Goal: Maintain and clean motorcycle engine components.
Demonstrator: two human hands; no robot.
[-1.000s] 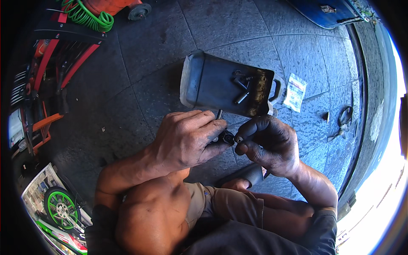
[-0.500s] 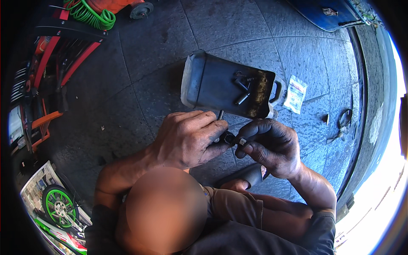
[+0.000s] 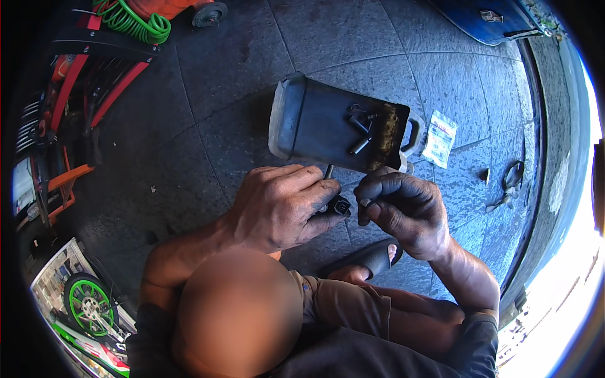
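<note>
My left hand (image 3: 277, 205) is closed round a black part (image 3: 340, 205) with a squarish opening at its end; a thin metal rod (image 3: 329, 171) sticks up beside it. A short way to its right, my grease-blackened right hand (image 3: 406, 214) pinches a small pale piece (image 3: 365, 203) between thumb and forefinger. Beyond both hands lies a cut-open plastic container (image 3: 321, 120) with a handle, dark and stained inside, holding several small metal parts (image 3: 360, 143). A white packet (image 3: 439, 138) lies just right of it on the tiled floor (image 3: 233, 75).
A red-and-black rack (image 3: 104, 88) stands at the left, near a coiled green hose (image 3: 132, 19). A wheel with a green rim (image 3: 90, 303) is at lower left. A blue curved object (image 3: 472, 19) lies at the top right, a dark strap (image 3: 512, 179) at the right, and a black slipper (image 3: 375, 258) below my hands.
My right hand has drawn slightly right, away from the black part, with the small piece in its fingertips, opening a gap. My left hand has shifted slightly right.
</note>
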